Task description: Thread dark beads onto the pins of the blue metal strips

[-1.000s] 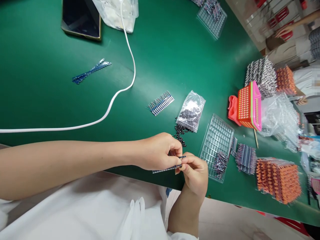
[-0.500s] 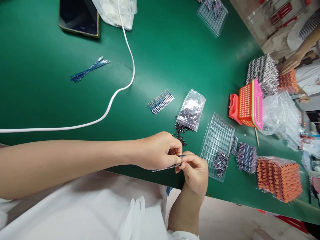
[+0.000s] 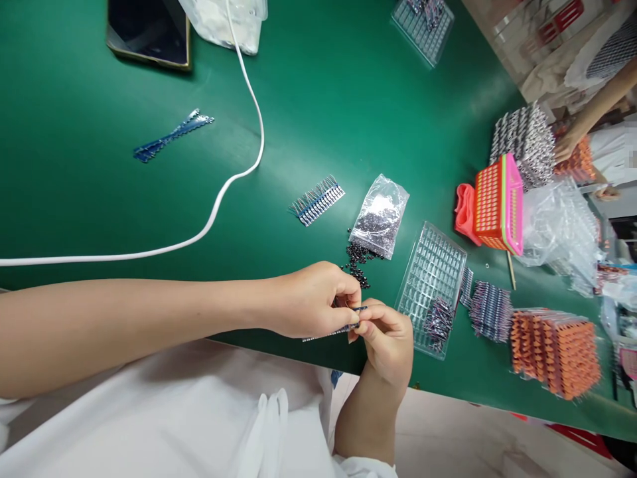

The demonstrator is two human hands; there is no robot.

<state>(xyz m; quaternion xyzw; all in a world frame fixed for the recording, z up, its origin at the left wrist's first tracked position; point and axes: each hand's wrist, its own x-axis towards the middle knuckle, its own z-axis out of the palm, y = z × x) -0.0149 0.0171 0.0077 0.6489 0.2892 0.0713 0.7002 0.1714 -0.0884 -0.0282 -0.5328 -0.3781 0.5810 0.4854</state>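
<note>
My left hand [image 3: 313, 299] and my right hand [image 3: 391, 338] meet at the table's near edge, fingertips almost touching. Between them is a blue-and-white strip of small wired parts [image 3: 328, 336], partly hidden under my left hand. The left thumb and forefinger are closed on it. My right thumb and fingers pinch its right end, where a small dark piece shows. Just beyond lie loose shiny black beads [image 3: 359, 255], spilling from a clear plastic bag [image 3: 381, 216]. A similar strip with thin wires [image 3: 318, 201] rests farther left.
A clear compartment tray [image 3: 423, 279] holds a heap of small wired parts. To the right stand stacked strips [image 3: 490, 312], an orange stack [image 3: 555, 352] and an orange-pink basket [image 3: 497, 202]. A white cable [image 3: 219, 199] crosses the left side near a phone [image 3: 149, 33]. A co-worker's arm [image 3: 597, 109] reaches in.
My hands keep almost the same pinch and place. The whole view has shifted slightly. At the far right, the co-worker's hand has moved a little over the stacks.
</note>
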